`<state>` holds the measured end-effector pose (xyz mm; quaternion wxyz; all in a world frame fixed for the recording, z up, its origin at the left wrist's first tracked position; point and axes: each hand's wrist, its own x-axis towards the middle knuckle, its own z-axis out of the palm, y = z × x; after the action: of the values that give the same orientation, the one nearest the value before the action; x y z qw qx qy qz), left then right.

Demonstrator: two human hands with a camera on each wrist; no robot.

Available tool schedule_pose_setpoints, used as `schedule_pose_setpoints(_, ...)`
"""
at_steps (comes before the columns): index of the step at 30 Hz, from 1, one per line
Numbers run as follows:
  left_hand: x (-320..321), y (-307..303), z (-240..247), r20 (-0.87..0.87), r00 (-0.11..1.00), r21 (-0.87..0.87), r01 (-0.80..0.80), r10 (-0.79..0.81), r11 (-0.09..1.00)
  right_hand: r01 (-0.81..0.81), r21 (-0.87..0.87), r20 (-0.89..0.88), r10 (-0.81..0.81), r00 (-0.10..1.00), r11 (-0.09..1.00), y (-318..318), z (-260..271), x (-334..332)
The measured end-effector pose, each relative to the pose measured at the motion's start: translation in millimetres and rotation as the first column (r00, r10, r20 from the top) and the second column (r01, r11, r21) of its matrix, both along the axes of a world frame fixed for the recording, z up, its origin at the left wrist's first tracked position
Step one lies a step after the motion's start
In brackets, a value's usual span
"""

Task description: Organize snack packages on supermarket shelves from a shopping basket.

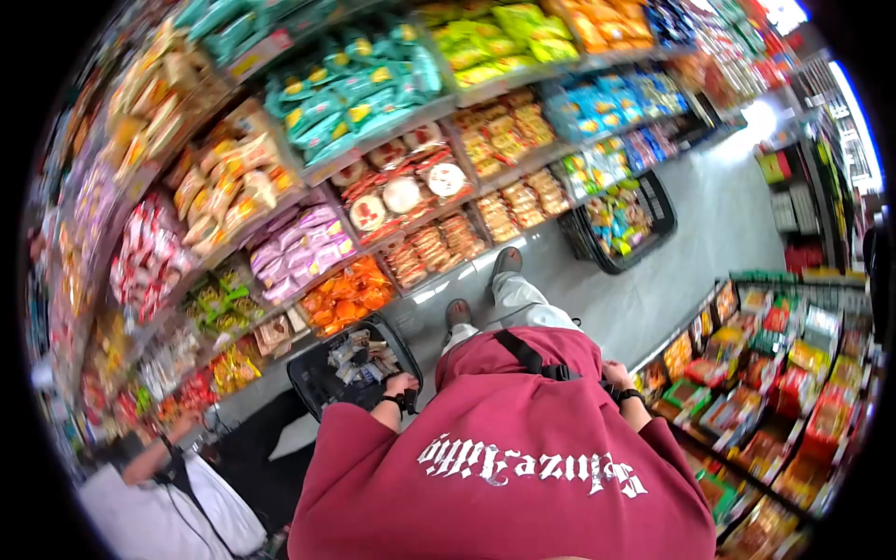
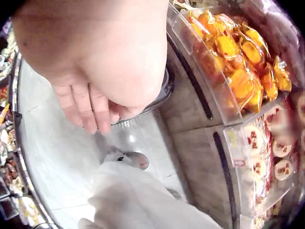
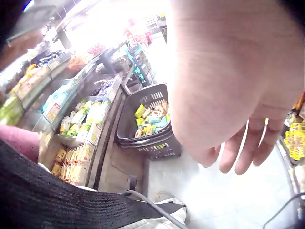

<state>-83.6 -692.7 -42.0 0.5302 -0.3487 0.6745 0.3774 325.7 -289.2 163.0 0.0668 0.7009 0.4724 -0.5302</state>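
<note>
The left hand (image 1: 401, 385) hangs at the person's side, by the rim of a black basket (image 1: 308, 359) holding small wrapped packets (image 1: 359, 359). In the left wrist view the fingers of this hand (image 2: 93, 90) hang loose over the floor, holding nothing; the basket's dark edge (image 2: 167, 88) shows behind the palm. On the other side, the right hand (image 1: 616, 376) hangs beside the maroon shirt (image 1: 504, 439). Its relaxed fingers point down in the right wrist view, where the hand (image 3: 233, 105) grips nothing. Both thumbs are mostly hidden.
Tiered bins of wrapped snacks (image 1: 401, 191) run along the front and left. A second black basket (image 1: 667, 219) with colourful packets stands on the floor (image 1: 616, 308) at their foot. More boxed goods (image 1: 747, 364) fill a display at right. Another person (image 1: 177, 504) is at lower left.
</note>
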Motion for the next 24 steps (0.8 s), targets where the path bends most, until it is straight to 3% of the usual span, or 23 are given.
schedule_pose_setpoints(2, -1.5, 8.2, 12.7, 0.047, 0.996, 0.156, 0.066, -0.074, 0.986, 0.021, -0.04, 0.008, -0.02, 1.0, 0.999, -12.7, 12.9, 7.6)
schedule_pose_setpoints(3, -6.0, 4.9, 4.0, -0.223, 0.774, 0.231, 0.633, -0.593, 0.739, 0.052, -0.043, 0.004, -0.052, 0.999, 0.998, -18.9, 9.5, 16.7)
schedule_pose_setpoints(6, -17.5, 50.2, 26.2, -0.312, 0.721, 0.205, 0.687, -0.618, 0.698, 0.116, -0.04, -0.082, -0.119, 0.99, 0.992, -31.0, -26.3, 36.5)
schedule_pose_setpoints(7, -18.9, 71.6, 27.7, -0.062, 0.961, 0.203, 0.278, -0.271, 0.939, 0.142, -0.06, -0.005, -0.143, 0.99, 0.988, -30.2, 4.5, 20.7)
schedule_pose_setpoints(8, -27.4, 87.1, 32.8, -0.146, 0.909, 0.236, 0.416, -0.391, 0.878, 0.339, -0.125, -0.154, -0.356, 0.922, 0.932, -34.9, -46.9, 44.0)
schedule_pose_setpoints(11, -50.9, 144.0, 42.9, -0.231, 0.822, 0.261, 0.568, -0.521, 0.78, 0.285, -0.138, -0.251, -0.312, 0.916, 0.948, -23.1, -32.5, 45.3)
schedule_pose_setpoints(13, -60.3, 183.4, 53.0, -0.351, 0.759, 0.246, 0.64, -0.549, 0.728, 0.101, 0.076, -0.232, -0.081, 0.969, 0.992, -17.3, -38.4, 53.6)
schedule_pose_setpoints(16, -62.3, 236.2, 64.9, -0.437, 0.688, 0.196, 0.702, -0.579, 0.685, 0.255, 0.009, -0.177, -0.249, 0.952, 0.967, -11.2, -36.6, 84.3)
schedule_pose_setpoints(18, -49.7, 266.4, 72.8, -0.443, 0.66, 0.138, 0.719, -0.607, 0.681, 0.375, -0.037, -0.268, -0.37, 0.889, 0.926, -8.3, -47.7, 115.0)
schedule_pose_setpoints(20, -20.8, 291.5, 77.9, -0.446, 0.618, 0.071, 0.745, -0.647, 0.663, 0.297, -0.035, -0.368, -0.289, 0.884, 0.954, -4.7, -63.5, 155.2)
schedule_pose_setpoints(22, 14.6, 316.8, 87.3, -0.429, 0.575, 0.055, 0.787, -0.697, 0.615, 0.336, -0.004, -0.377, -0.312, 0.872, 0.942, -0.2, -70.2, 185.3)
schedule_pose_setpoints(24, 59.8, 338.6, 103.3, -0.415, 0.51, 0.039, 0.837, -0.753, 0.546, 0.404, -0.112, -0.317, -0.418, 0.851, 0.908, 8.6, -71.8, 214.7)
